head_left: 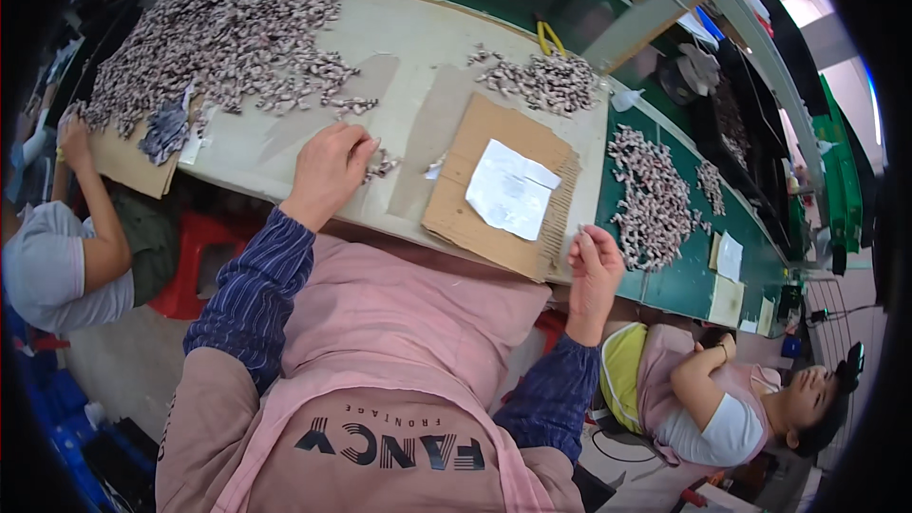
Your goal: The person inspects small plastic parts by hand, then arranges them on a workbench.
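Observation:
My left hand (332, 169) is over the pale tabletop with its fingers drawn together in a pinch; whatever they hold is too small to make out. Beside its fingertips lies a little cluster of small mottled pale-and-dark pieces (383, 167). My right hand (596, 271) is raised at the right front corner of the table, thumb and fingers closed together, perhaps on something tiny. Between my hands, nearer the right, a brown cardboard sheet (451, 195) carries a creased white paper (511, 192).
A large heap of the same pieces (237, 28) covers the far left, and a smaller pile (546, 84) lies beyond the cardboard near yellow-handled pliers (548, 38). More pieces (651, 199) rest on the green table (679, 290). Co-workers sit at left (76, 256) and right (708, 389).

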A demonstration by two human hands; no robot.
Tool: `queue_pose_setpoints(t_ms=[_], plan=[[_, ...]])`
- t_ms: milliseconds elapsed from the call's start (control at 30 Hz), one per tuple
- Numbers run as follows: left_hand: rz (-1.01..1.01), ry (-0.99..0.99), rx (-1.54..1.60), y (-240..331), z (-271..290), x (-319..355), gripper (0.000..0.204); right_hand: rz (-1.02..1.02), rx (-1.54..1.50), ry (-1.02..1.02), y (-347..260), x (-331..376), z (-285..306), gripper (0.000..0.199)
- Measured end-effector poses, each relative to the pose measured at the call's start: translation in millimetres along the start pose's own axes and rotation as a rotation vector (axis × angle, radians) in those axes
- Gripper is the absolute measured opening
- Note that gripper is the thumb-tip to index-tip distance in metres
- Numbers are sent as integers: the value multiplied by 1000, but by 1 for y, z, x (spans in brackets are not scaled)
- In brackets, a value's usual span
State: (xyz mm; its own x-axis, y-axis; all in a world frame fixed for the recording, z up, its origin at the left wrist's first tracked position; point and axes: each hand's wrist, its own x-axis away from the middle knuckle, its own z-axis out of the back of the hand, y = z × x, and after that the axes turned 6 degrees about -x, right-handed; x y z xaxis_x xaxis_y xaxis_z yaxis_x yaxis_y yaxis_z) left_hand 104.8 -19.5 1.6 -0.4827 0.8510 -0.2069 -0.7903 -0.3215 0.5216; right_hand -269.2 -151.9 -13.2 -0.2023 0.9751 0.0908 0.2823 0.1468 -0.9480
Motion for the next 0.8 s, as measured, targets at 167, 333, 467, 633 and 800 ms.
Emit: queue_pose_setpoints(t_ms=[167, 333, 467, 633, 800], plan=[[-211, -32, 105, -5, 6, -4, 15, 244, 735, 138, 2, 3, 13, 7], [-273, -119, 72, 3, -1, 2, 19, 525, 1351, 2, -7, 11, 10, 11], [-109, -104, 140, 0, -2, 0, 19, 466, 1415, -57, -14, 9, 7, 12], [45, 40, 242, -30, -14, -49, 19, 481, 1406, -75, -15, 8, 10, 12], [93, 199, 338, -70, -29, -109, 20, 504, 1395, -39, -16, 14, 10, 10]])
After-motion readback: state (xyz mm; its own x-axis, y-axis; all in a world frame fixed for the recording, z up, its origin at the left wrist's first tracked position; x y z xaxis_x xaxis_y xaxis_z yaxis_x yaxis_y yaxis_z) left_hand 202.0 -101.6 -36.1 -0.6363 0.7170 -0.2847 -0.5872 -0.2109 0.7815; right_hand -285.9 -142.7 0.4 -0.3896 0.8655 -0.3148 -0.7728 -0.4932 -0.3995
